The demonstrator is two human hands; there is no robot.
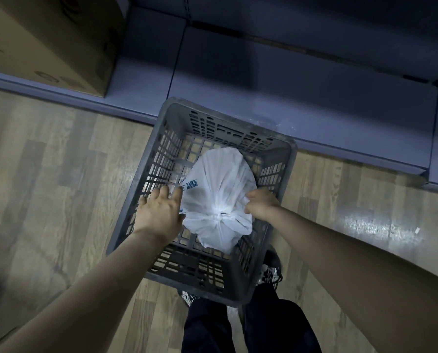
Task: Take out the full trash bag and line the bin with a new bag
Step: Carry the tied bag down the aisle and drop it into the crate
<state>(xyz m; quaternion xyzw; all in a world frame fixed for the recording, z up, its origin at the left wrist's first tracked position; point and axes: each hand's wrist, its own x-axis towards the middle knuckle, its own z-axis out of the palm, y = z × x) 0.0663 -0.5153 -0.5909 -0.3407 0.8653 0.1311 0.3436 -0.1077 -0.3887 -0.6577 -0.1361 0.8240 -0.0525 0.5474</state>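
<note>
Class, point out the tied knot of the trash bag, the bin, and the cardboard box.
knot (219, 215), head view: the cinched centre.
bin (289, 159), head view: its right rim.
cardboard box (47, 39), head view: its side face.

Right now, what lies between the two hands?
In the head view, the tied white trash bag lies between the left hand and right hand, inside the grey bin.

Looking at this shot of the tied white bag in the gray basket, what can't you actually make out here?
- Contents of the white bag, head view: the tied plastic hides them.
- Blue print on the bag: partly covered by folds and the left hand, unreadable.
- Right hand fingertips: buried in bunched plastic, so grip detail is unclear.
- Cardboard box: cut off by the top and left edges.
- Shoes: mostly hidden behind the basket.
</note>
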